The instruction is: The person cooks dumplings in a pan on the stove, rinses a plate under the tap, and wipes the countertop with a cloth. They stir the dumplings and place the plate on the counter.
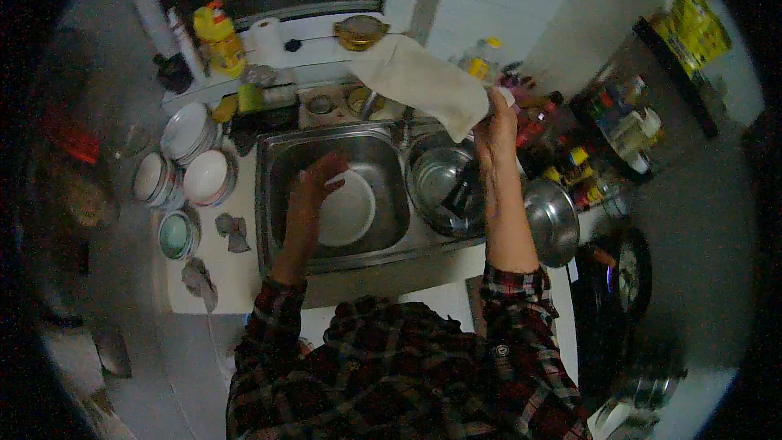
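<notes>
My right hand (pixel 498 119) grips one end of a pale cloth (pixel 427 82). The cloth stretches out to the left above the back of the double steel sink (pixel 333 263). Over the left basin hovers my left hand (pixel 324 171), blurred, its fingers apart and nothing seen in it. Below it, a round white dish (pixel 348 214) lies in the basin, partly hidden by the hand. The right basin holds a round, shiny vessel (pixel 437 180) and a dark item (pixel 458 195) that I cannot make out.
On the left counter stand stacked plates (pixel 189 128), white bowls (pixel 208 177) and a green bowl (pixel 176 235), near crumpled rags (pixel 233 232). A yellow bottle (pixel 220 40) and an amber glass bowl (pixel 360 32) line the sill. A steel bowl (pixel 551 223) sits right of the sink.
</notes>
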The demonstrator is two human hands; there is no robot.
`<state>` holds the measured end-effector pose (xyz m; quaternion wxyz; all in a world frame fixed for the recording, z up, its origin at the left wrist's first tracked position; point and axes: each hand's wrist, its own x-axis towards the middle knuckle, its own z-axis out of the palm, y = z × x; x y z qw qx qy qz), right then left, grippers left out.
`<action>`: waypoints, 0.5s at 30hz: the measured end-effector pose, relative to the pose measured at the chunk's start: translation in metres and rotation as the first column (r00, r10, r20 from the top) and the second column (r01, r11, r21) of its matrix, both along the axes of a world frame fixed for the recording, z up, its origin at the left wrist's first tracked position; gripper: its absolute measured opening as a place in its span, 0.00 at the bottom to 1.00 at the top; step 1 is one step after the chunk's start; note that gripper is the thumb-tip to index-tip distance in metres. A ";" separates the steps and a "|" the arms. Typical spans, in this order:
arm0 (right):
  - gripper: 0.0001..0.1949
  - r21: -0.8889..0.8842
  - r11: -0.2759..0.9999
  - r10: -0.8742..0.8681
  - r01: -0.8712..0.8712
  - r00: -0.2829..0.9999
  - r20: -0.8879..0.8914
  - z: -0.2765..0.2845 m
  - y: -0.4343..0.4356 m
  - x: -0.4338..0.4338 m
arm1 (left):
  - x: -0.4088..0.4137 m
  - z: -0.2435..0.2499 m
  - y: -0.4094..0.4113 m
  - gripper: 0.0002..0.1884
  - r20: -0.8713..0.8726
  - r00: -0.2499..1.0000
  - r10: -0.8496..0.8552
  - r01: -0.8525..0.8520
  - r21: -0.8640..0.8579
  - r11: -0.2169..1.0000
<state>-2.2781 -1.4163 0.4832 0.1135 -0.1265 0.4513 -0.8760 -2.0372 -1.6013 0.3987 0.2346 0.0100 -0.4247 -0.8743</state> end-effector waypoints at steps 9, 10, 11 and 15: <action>0.20 0.540 0.780 0.355 0.316 0.487 -0.798 0.045 0.054 0.086 | -0.069 0.048 0.094 0.32 -0.351 0.884 -0.309 0.361 0.093 0.928; 0.21 0.611 0.731 0.448 0.305 0.462 -0.766 0.037 0.060 0.093 | -0.066 0.040 0.112 0.31 -0.314 0.882 -0.352 0.430 0.229 0.874; 0.22 0.675 0.678 0.539 0.292 0.427 -0.726 0.032 0.068 0.101 | -0.062 0.038 0.129 0.31 -0.284 0.879 -0.384 0.470 0.371 0.801; 0.29 0.608 0.716 0.262 0.342 0.676 -0.689 -0.025 0.077 0.124 | -0.061 -0.061 0.149 0.32 0.102 0.932 0.347 -0.193 -0.673 0.714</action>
